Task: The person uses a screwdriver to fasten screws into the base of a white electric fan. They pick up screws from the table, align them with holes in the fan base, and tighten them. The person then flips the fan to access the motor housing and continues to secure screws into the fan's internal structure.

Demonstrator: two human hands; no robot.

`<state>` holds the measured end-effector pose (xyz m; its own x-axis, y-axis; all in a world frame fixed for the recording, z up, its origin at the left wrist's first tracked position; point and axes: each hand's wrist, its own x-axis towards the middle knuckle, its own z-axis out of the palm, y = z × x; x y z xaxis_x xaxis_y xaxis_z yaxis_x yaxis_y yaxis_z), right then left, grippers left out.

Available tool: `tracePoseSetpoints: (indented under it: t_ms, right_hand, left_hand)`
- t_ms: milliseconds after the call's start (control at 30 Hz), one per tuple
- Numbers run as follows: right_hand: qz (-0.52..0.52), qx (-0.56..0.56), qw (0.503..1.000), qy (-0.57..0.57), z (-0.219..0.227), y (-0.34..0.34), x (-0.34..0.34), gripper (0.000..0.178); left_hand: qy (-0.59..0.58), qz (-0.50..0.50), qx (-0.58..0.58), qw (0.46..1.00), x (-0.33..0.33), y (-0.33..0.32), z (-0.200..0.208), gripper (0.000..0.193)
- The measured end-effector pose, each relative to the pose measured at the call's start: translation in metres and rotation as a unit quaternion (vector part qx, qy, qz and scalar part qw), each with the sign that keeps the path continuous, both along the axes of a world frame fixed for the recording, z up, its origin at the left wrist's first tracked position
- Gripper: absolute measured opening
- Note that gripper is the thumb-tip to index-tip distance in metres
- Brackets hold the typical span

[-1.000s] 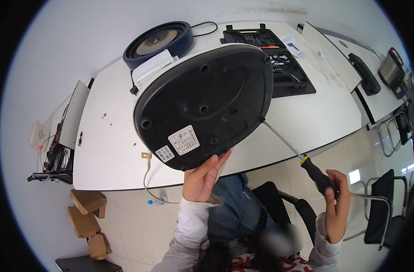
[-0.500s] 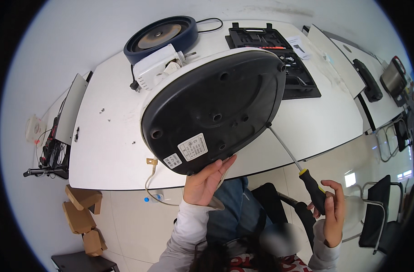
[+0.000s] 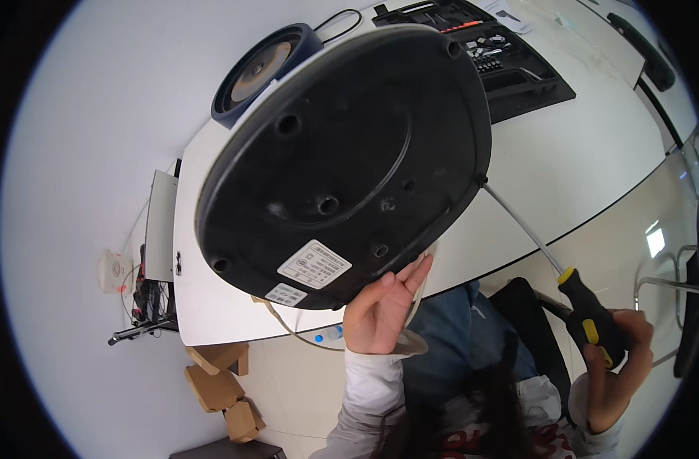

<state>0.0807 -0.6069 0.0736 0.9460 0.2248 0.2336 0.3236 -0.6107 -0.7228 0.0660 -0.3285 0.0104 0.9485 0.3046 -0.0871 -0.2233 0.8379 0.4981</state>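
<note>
A white appliance's broad black base [image 3: 357,161] is tilted up with its underside facing me, showing round holes and two printed labels. My left hand [image 3: 384,310] grips its lower edge, the thumb in front and some fingertips hidden behind. My right hand [image 3: 625,348] is wrapped round the black and yellow handle of a screwdriver [image 3: 525,231]. The screwdriver's tip touches the right-hand rim of the base; what lies under the tip cannot be made out. A beige cord [image 3: 292,330] runs below the base and past my left wrist.
Behind the base, a dark blue round part [image 3: 225,103] and an open black tool case [image 3: 518,92] rest on the white table [image 3: 548,164]. Cardboard boxes [image 3: 216,389] and a blue-capped bottle [image 3: 330,333] are on the floor. A dark chair [image 3: 527,317] stands near my legs.
The base has come closer and tipped further up, hiding the white housing behind it. My right hand and the screwdriver appear farther right, the tip still at the rim. The view has shifted.
</note>
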Motion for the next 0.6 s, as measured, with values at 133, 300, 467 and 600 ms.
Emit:
tracePoseSetpoints:
  t_ms: [133, 300, 467, 600]
  right_hand:
    - [-0.01, -0.041, 0.999, 0.028, 0.0, -0.002, 0.004, 0.046]
    - [0.033, -0.044, 0.997, -0.045, 0.016, 0.017, 0.017, 0.055]
    - [0.051, -0.02, 0.998, -0.029, 0.004, 0.006, 0.013, 0.055]
    - [0.014, -0.006, 0.998, 0.053, 0.002, -0.002, 0.006, 0.051]
  left_hand:
    - [0.032, 0.039, -0.009, 0.999, 0.003, -0.005, 0.004, 0.063]
    - [0.024, 0.047, -0.02, 0.998, 0.004, -0.006, 0.004, 0.065]
    - [0.03, 0.047, -0.021, 0.998, 0.0, -0.003, 0.003, 0.066]
    - [0.03, 0.048, -0.035, 0.998, 0.002, -0.005, 0.004, 0.067]
